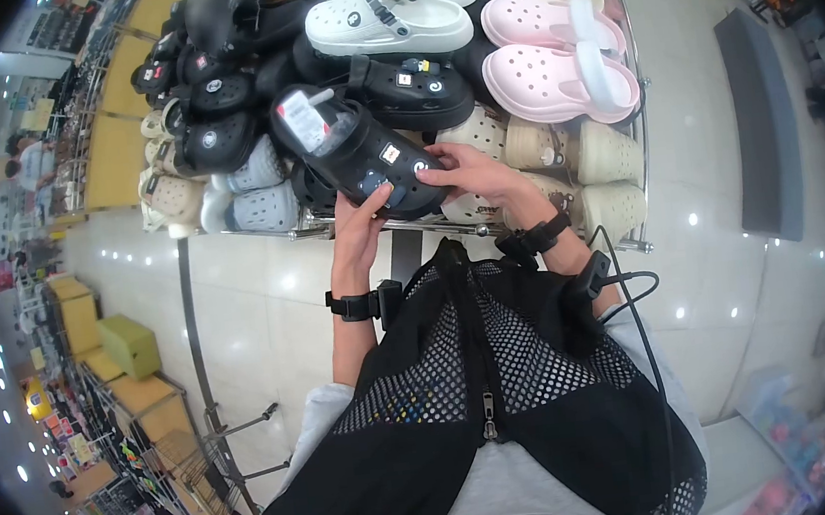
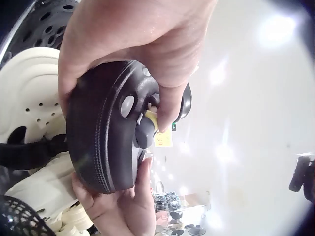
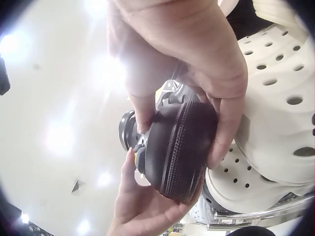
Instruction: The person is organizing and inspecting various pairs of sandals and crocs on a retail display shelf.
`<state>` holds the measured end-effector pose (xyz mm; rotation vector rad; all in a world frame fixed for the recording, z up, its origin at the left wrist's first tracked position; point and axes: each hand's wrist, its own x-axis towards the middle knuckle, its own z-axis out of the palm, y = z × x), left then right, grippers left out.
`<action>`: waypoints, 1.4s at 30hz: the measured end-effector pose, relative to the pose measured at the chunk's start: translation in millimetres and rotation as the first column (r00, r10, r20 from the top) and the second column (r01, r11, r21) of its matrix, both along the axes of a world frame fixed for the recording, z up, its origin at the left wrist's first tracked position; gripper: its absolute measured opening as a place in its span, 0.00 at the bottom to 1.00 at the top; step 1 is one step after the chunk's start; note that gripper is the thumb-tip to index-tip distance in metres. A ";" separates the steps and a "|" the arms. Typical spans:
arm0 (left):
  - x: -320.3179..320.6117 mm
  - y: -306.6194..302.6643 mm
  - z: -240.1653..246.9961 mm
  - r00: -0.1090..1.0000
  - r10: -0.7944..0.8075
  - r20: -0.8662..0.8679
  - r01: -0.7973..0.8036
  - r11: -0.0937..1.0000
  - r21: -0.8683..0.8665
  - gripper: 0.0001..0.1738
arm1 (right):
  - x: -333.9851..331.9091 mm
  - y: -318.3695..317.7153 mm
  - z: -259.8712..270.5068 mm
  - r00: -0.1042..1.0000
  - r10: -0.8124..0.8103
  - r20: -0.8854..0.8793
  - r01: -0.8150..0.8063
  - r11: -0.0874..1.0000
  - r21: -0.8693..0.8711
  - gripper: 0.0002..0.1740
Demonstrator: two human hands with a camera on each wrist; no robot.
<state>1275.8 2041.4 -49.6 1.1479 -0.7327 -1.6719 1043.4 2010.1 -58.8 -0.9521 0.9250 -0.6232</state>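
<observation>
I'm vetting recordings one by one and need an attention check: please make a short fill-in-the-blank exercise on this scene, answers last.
1. The left hand and right hand hold a clog coloured ____.
2. The white tag is at that clog's ____, the end away from the wearer.
3. The clogs with thick white straps are coloured ____.
4. The wearer's vest has a front ____ with a metal pull.

Missing words: black; heel; pink; zipper.
</observation>
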 end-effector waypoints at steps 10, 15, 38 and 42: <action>19.7 -24.8 -19.5 0.995 -0.098 -0.009 0.098 0.995 -0.007 0.38 | 11.7 1.4 -12.8 0.993 -0.119 -0.013 0.119 0.991 0.053 0.39; 31.1 -27.9 -24.8 0.988 -0.139 0.063 0.136 0.989 0.054 0.41 | 15.5 4.2 -9.2 0.983 -0.180 -0.035 0.181 0.983 0.034 0.36; 36.4 -29.5 -25.0 0.989 -0.141 0.045 0.138 0.989 0.061 0.39 | 17.3 3.6 16.3 0.889 -0.214 -0.405 0.147 0.971 -0.191 0.31; 38.5 -31.7 -24.5 0.983 -0.166 0.084 0.160 0.984 0.073 0.41 | 10.0 -4.8 12.1 0.802 -0.293 -0.520 0.073 0.913 -0.401 0.32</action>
